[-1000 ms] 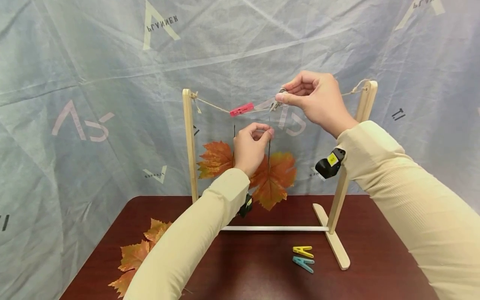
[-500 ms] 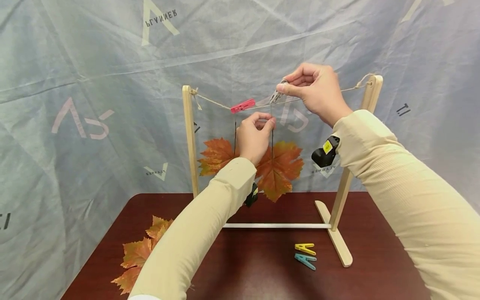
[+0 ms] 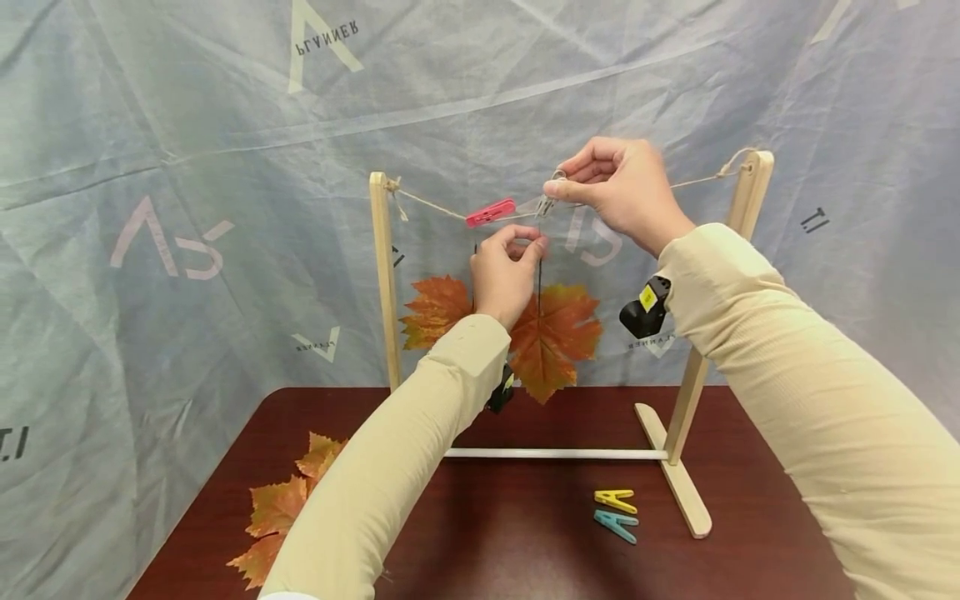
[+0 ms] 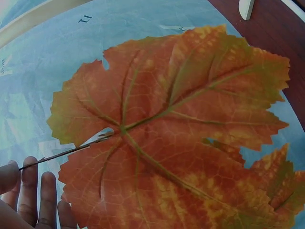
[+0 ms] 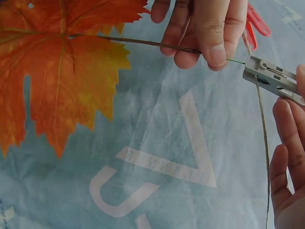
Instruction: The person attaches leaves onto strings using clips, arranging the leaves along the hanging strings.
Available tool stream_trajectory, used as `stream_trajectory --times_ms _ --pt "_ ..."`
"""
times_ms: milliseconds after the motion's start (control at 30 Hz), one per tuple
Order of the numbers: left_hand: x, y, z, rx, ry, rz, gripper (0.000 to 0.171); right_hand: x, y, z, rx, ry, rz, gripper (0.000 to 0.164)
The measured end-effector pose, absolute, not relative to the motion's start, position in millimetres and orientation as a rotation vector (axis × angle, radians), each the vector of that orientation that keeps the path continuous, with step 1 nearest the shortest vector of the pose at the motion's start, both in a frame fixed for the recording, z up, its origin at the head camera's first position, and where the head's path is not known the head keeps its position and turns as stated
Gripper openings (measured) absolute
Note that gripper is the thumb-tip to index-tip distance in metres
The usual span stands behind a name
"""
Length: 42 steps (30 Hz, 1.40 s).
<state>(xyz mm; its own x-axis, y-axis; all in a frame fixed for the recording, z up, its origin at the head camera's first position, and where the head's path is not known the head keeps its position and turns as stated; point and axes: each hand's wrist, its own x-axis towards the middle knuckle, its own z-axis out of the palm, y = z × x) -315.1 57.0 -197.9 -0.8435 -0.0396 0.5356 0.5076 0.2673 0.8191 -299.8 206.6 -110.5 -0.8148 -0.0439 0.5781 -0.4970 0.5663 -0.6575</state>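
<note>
Nearest, orange foliage (image 3: 273, 504) lies on the bench (image 3: 525, 542), partly behind the left sleeve (image 3: 397, 458), so I cannot count its leaves. Farther in are one yellow peg (image 3: 615, 500) and one blue peg (image 3: 617, 527), side by side.

Above the bench, both hands are occupied: the left hand (image 3: 504, 271) pinches the dark stem of a red-orange leaf (image 3: 551, 342), which hangs below the fingers, while the right hand (image 3: 618, 187) holds a grey peg (image 5: 271, 76) by its handle end. The stem's thin green tip reaches the peg's mouth; whether it is clamped I cannot tell. The leaf should be very light and floppy, its edges easily creased; the stem looks stiffer and wiry, the best place to hold, high up. The peg seems rigid and springy, best squeezed at the handles.

One string (image 3: 431, 202) passes the grey peg and one pink peg (image 3: 491, 212), with a second leaf (image 3: 435, 308) hanging below the latter. That makes four pegs and two hanging leaves, between two wooden posts (image 3: 382, 283).
</note>
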Motion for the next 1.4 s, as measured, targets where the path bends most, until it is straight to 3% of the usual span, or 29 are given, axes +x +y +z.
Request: stream_trajectory --times_ms 233,700,1100,1400 --pt "-314.8 56.0 -199.7 -0.413 -2.150 -1.570 0.017 -296.9 205.0 -112.7 0.389 -2.365 1.029 0.043" --pt "-309.7 44.7 -206.3 -0.484 -2.165 -1.568 0.024 -293.0 205.5 -117.8 0.401 -2.401 0.930 0.055" --pt "-303.8 30.9 -211.9 -0.585 -2.129 -1.565 0.023 -283.1 213.2 -126.3 0.332 -2.354 0.887 0.059" --pt "-291.6 8.6 -215.8 -0.694 -2.093 -1.500 0.020 -268.7 224.0 -142.6 0.308 -2.187 0.882 0.053"
